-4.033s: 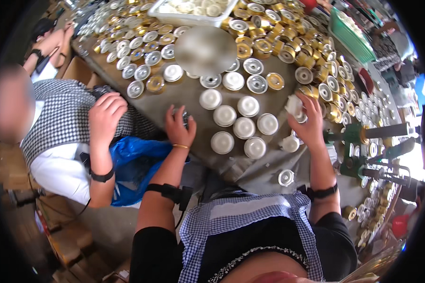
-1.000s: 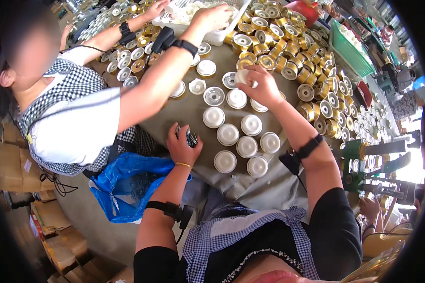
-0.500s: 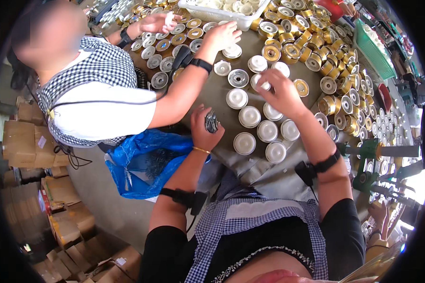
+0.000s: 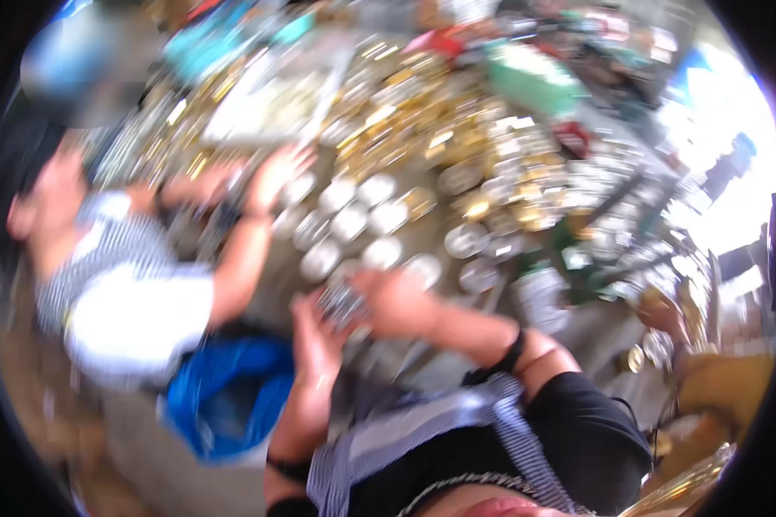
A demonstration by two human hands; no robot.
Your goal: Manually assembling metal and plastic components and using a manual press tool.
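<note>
My left hand (image 4: 312, 332) is closed around a clump of small shiny dark metal pieces (image 4: 341, 304); their exact kind is blurred. Right beside it, my right hand (image 4: 392, 302) has its fingers bent at the edge of the clump, but motion smears them, and whether they pinch a piece is unclear. Just beyond both hands, several round white caps (image 4: 381, 253) sit in loose rows on the grey-brown table.
A co-worker's hand (image 4: 280, 172) reaches over the table at the left. Behind are a white tray (image 4: 224, 129) of pale parts, piled gold-rimmed wheels (image 4: 397, 112) and a green basket (image 4: 535, 77). A blue bag (image 4: 185, 405) hangs open at lower left; a green metal fixture (image 4: 565, 241) stands right.
The view has swung to the right and blurred. My right hand has left the white caps and come back to the metal pieces in my left hand.
</note>
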